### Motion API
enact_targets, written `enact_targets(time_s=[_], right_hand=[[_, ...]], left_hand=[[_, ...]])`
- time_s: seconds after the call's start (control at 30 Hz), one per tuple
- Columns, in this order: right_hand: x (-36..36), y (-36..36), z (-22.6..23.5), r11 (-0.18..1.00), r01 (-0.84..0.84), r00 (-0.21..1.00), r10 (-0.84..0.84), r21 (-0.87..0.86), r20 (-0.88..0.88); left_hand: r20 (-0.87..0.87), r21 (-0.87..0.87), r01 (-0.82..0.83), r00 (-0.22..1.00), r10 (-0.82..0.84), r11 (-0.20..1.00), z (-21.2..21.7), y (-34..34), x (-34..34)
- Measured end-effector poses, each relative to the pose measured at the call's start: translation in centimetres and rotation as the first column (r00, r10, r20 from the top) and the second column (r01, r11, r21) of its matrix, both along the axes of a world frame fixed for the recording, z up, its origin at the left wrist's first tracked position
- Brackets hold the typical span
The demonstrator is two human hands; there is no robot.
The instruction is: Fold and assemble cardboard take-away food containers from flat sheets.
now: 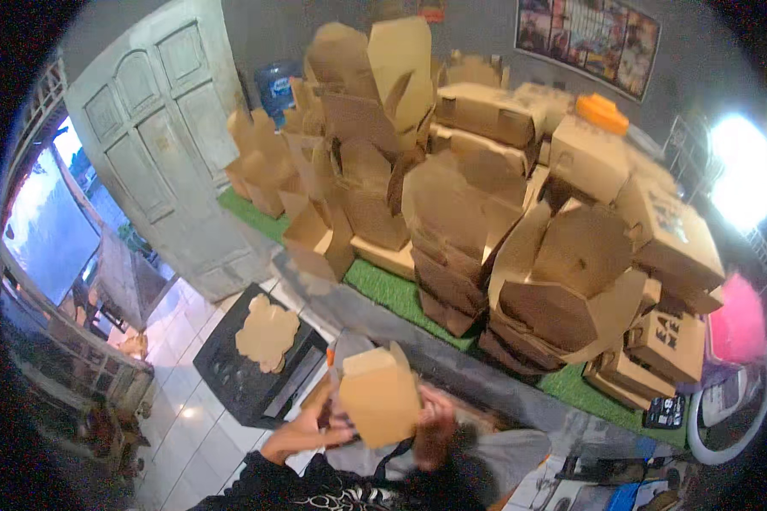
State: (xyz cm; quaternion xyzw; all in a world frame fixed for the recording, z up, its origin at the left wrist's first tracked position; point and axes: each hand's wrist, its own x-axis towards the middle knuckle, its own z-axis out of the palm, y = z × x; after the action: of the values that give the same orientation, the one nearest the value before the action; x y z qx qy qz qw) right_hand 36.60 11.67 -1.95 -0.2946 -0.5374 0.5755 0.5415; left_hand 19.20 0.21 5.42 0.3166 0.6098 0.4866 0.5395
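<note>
A small tan cardboard box (380,399), partly folded with a flap standing up at its far edge, is held over my lap. My left hand (322,426) grips its left side, fingers curled round the lower edge. On the opposite side, my right hand (435,419) closes on the box's right edge; some of its fingers are blurred or hidden. Just left of my hands, flat cut cardboard blanks (267,334) lie on a black plastic stool (230,387).
Ahead, a ledge with green artificial turf (383,289) carries open box stacks (562,289) and closed boxes (592,157), one topped by an orange object (602,111). A pink fluffy thing (735,319) and a bright lamp (744,170) are at right. A pale door (158,145) stands left.
</note>
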Motion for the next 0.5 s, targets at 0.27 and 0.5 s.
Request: enact_targets(time_s=[0.27,0.5], right_hand=[[0.5,0.9,4.6,0.891,-0.359,0.900,0.410,0.279,-0.150],[5.7,0.2,12.5,0.879,-0.438,0.898,0.437,0.185,0.050]], left_hand=[[0.063,0.198,0.085,0.993,-0.100,0.976,3.4,0.9,-1.3],[-0.226,0.349,0.472,0.881,-0.416,0.810,10.0,4.3,-1.6]])
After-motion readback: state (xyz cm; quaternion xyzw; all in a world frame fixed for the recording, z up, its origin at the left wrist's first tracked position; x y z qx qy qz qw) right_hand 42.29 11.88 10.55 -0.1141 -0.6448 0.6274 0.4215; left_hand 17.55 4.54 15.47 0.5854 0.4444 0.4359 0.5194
